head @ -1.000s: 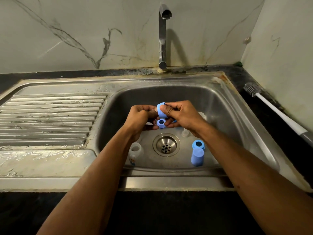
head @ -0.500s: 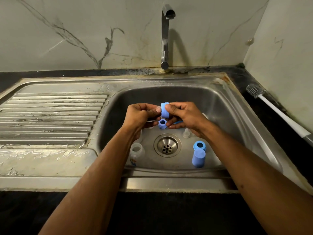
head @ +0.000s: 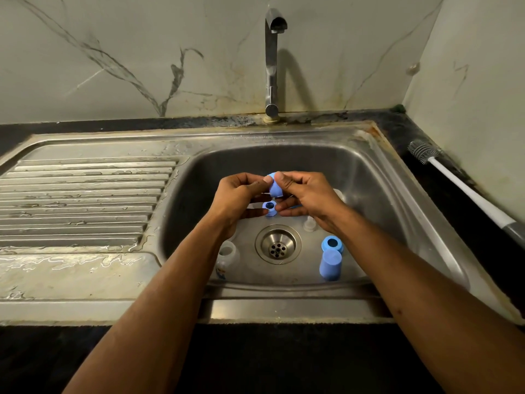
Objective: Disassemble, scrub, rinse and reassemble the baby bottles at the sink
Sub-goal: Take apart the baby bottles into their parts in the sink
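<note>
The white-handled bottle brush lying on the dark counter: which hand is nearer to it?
Right. The right hand is over the basin, on the side towards the white-handled bottle brush; the left hand is beyond it, farther away.

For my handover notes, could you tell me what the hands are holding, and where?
Both hands, left and right, pinch a small blue cap by its sides above the sink.

The sink (head: 377, 177) holds 2 blue caps (head: 275, 187), 2 blue rings (head: 269, 208), 1 clear bottle (head: 227, 253), 1 teat (head: 309, 223).
</note>
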